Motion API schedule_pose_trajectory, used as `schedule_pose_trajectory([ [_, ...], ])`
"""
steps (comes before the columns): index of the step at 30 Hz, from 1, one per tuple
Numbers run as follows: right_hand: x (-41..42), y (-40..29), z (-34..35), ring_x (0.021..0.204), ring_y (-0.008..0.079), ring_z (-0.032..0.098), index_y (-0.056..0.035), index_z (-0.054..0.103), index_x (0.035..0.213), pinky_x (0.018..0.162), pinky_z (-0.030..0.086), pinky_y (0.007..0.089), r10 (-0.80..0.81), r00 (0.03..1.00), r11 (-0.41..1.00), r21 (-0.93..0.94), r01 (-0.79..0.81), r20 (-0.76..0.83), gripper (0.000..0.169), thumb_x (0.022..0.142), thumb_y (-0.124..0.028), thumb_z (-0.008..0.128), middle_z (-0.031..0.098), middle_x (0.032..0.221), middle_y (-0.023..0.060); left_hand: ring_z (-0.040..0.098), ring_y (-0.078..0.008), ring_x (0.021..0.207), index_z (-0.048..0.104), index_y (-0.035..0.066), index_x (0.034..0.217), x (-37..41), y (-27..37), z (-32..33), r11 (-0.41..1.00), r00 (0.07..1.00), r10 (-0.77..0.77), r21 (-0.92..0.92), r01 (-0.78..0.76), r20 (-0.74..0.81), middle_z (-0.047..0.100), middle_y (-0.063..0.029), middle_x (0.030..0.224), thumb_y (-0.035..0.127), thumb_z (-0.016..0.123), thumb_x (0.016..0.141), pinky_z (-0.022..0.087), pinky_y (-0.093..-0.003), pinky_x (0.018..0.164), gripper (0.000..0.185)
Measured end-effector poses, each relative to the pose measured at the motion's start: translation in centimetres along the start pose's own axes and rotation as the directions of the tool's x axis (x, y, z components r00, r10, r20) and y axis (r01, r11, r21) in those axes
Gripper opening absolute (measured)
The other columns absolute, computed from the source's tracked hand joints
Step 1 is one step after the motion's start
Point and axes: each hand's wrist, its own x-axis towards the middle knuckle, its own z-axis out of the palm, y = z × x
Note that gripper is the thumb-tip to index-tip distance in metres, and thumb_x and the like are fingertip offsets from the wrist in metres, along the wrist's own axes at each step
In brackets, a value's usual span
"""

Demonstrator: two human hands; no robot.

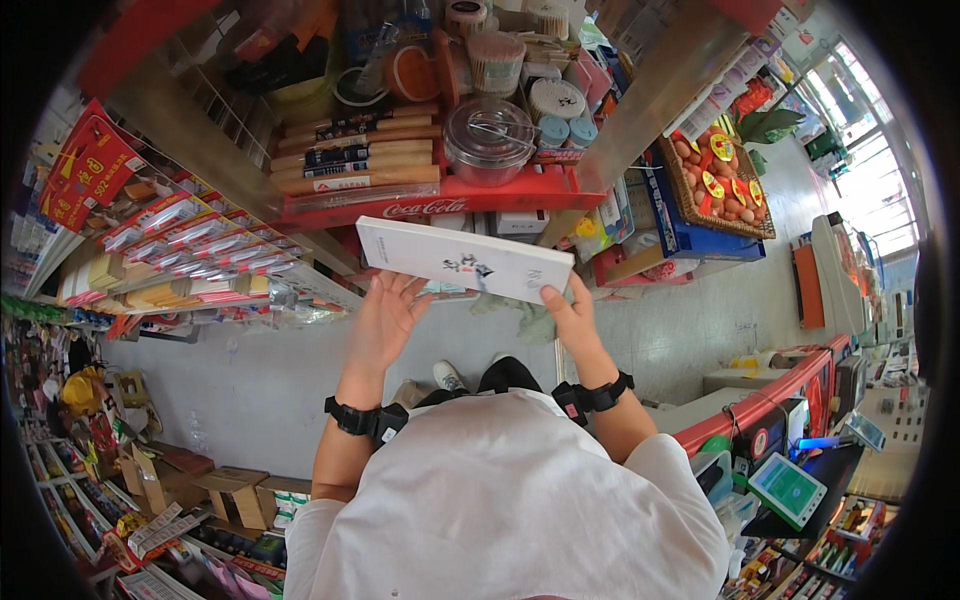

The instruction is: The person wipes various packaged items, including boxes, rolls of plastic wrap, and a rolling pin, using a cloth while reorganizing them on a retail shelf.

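A flat white box [465, 259] with dark brush-style writing is tilted in front of a shelf. My right hand [574, 311] grips its right end, thumb on top, with a grey-green cloth [529, 316] hanging just below. Under the box's left part, my left hand [390, 307] has its fingers spread and palm up; whether its fingertips touch the box cannot be told. Behind the box, a red Coca-Cola shelf edge [495, 201] fronts several wooden-handled items [367, 180], a round clear-lidded container [489, 139] and tubs of cotton swabs [495, 60].
Hanging red packets [90, 176] and stacked envelopes fill the rack at left. A wicker basket of eggs [742, 217] stands at upper right. A red-edged counter [772, 401] with a tablet [787, 491] is at lower right. Open cardboard boxes [232, 499] sit at lower left.
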Motion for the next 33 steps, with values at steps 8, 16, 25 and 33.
schedule_pose_trajectory([
  [8,-1.2,-1.7,-7.8,0.094,0.0180,0.061,0.0036,0.051,0.119,0.082,0.049,0.0303,0.245,0.963,0.864,0.476,-0.165,-0.110,0.041,0.088,-0.021,0.061,0.062,0.107,0.0117,0.046,-0.0196,0.121,0.033,0.007,0.141,3.8,0.3,3.9,0.855,0.987,0.136,0.513,-0.073,-0.087,0.047,-0.0122,0.134,0.021,0.042,0.099,0.037,-0.0342,0.100,0.045],
  [16,-2.6,-1.8,-11.1,0.094,0.0175,0.062,0.0000,0.052,0.120,0.080,0.049,0.0297,0.280,0.946,0.815,0.561,-0.146,-0.161,0.047,0.090,-0.035,0.055,0.062,0.109,0.0095,0.063,-0.0186,0.091,0.039,0.006,0.133,5.9,-4.7,7.7,0.786,0.963,-0.266,0.568,0.245,-0.048,0.059,-0.0109,0.115,0.024,0.049,0.097,0.055,-0.0287,0.070,0.041],
  [25,-1.6,-1.6,-11.3,0.089,0.0143,0.061,0.0031,0.057,0.114,0.079,0.049,0.0294,0.355,0.934,0.891,0.320,-0.323,-0.045,0.044,0.090,-0.034,0.060,0.063,0.106,0.0091,0.063,-0.0176,0.065,0.050,0.000,0.115,5.3,-4.6,7.5,0.854,0.999,-0.009,0.520,0.028,-0.040,0.067,-0.0138,0.087,0.034,0.040,0.098,0.050,-0.0281,0.056,0.039],
  [33,1.0,-1.5,-7.1,0.103,0.0147,0.056,0.0052,0.056,0.118,0.090,0.043,0.0299,0.368,0.895,0.846,0.309,-0.435,0.253,0.051,0.091,-0.038,0.058,0.061,0.113,0.0095,0.061,-0.0163,0.060,0.054,-0.001,0.109,4.2,0.8,4.7,0.896,0.972,0.138,0.443,-0.039,-0.193,0.066,-0.0112,0.082,0.037,0.043,0.095,0.045,-0.0248,0.049,0.042],
])
